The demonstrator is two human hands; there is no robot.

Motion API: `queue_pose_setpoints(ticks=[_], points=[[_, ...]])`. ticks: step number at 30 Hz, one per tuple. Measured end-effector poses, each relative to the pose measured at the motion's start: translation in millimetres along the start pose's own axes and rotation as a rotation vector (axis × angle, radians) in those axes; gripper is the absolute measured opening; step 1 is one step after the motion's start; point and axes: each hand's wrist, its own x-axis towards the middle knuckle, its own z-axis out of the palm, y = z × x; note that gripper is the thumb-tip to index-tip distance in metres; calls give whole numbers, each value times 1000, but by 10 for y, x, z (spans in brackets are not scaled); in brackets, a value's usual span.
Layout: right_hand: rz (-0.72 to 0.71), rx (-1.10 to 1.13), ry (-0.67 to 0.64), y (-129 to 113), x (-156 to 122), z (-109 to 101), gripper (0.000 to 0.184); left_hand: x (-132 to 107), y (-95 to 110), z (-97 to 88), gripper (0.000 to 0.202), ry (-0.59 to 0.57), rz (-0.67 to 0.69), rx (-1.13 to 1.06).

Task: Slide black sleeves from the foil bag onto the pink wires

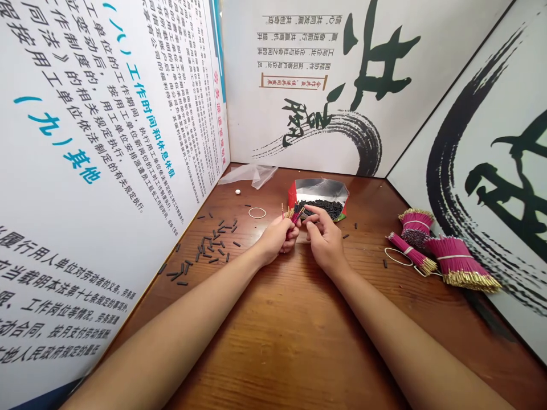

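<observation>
My left hand [277, 239] is closed around a small bunch of pink wires [294, 214] with gold tips, held upright over the wooden table [273, 330]. My right hand [322, 233] is beside it, fingers pinched at the bunch's top, apparently on a small black tube that I cannot clearly make out. Just behind the hands lies an opened red and silver packet [318, 191] filled with short black tubes [325, 208].
Loose black tubes [211, 247] are scattered at the left by the printed board. Three tied bundles of pink wires [453, 265] lie at the right with rubber bands [397, 257]. Another rubber band [257, 212] and a clear plastic bag [252, 173] lie farther back. Printed boards wall in three sides.
</observation>
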Motion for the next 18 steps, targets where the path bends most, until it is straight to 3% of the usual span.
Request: queue_pose_setpoints(ticks=[7, 12, 18], points=[[21, 20, 21, -11, 5, 10, 28, 5, -8, -5, 7, -8, 7, -14], [-14, 14, 10, -10, 2, 4, 34, 3, -5, 12, 7, 1, -1, 5], [15, 28, 42, -25, 5, 6, 21, -1, -5, 5, 7, 2, 0, -5]])
